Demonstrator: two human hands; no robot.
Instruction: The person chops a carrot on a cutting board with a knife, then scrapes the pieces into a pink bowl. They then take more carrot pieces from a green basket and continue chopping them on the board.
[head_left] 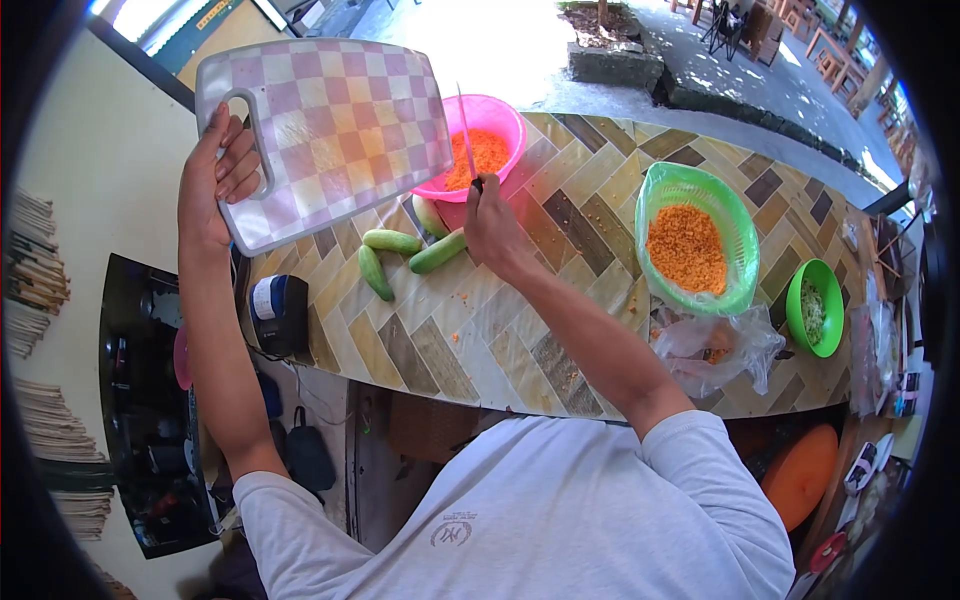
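Observation:
My left hand grips a checkered purple-and-white cutting board through its handle slot, holding it tilted above the table's left side. Orange stains mark the board's middle. In my right hand is a knife with its thin blade pointing up, in front of the pink bowl. Finely chopped orange food, possibly carrot, fills part of that bowl. Below the board and beside my right hand lie several green cucumbers, one partly hidden behind the others.
On the right stands a green basket lined with plastic, holding more orange bits. Near it are a crumpled plastic bag and a green bowl with pale shreds. A small black device sits at the table's left edge. Orange crumbs dot the patterned tabletop.

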